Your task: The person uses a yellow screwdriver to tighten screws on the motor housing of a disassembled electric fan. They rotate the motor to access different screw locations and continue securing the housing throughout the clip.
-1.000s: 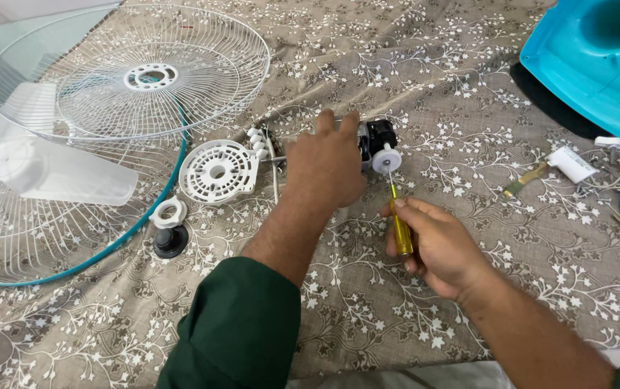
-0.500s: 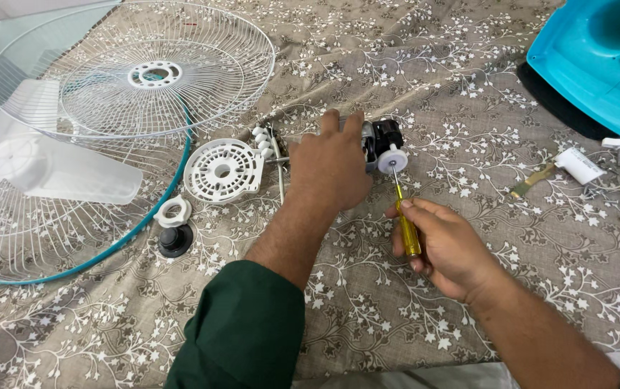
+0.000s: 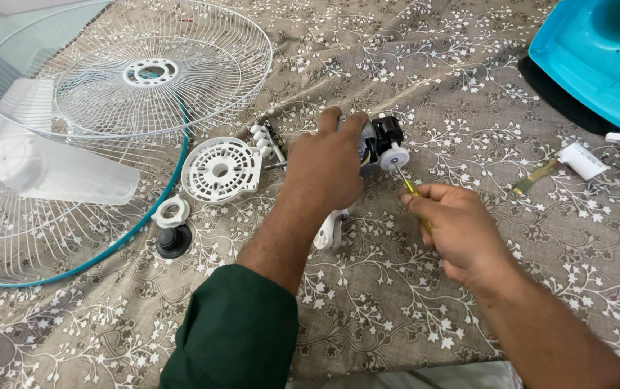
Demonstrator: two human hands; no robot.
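So the motor [image 3: 382, 140] is pinned flat on the cloth [image 3: 411, 302] mid-table under the left hand [image 3: 328, 166], fingers curled over it, its white round end pointed right toward the screwdriver [image 3: 405, 180]. That yellow-handled driver is gripped in the closed right hand [image 3: 461, 234], long axis slanted up-left, tip at the white end. Two wire guards [image 3: 126, 75] are stacked at left, one clear blade [image 3: 51, 176], one round white cover [image 3: 221, 170], one teal base [image 3: 598, 57] top right.

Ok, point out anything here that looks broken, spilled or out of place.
Nothing looks broken or spilled. The fan is simply in pieces on the flowered cloth: wire guards, clear blade, round white cover. The left hand steadies the motor, the right hand holds a screwdriver.
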